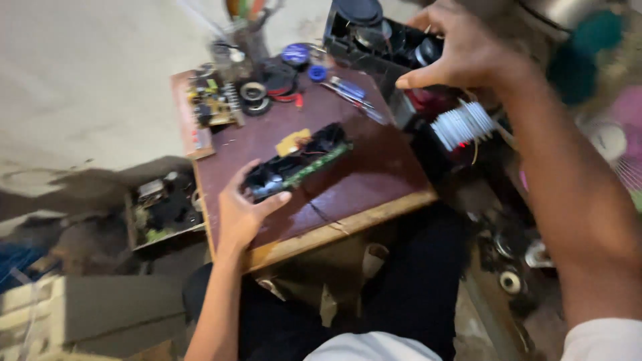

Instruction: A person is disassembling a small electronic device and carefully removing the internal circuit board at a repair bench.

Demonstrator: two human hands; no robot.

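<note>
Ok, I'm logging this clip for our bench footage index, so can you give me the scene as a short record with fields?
surface: small brown wooden table
left hand: grips the near end of a long black panel with a green circuit board
right hand: fingers spread, reaching into an open black speaker box
also on table: circuit board, tape rolls, screwdriver
beside table: white ribbon cable

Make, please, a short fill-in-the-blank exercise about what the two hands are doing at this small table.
1. The left hand grips one end of a long black part with a ____ circuit board along it.
2. That long black part rests on the ____ table.
3. The right hand reaches toward the open black ____ at the table's far side.

Missing words: green; brown; box
</note>
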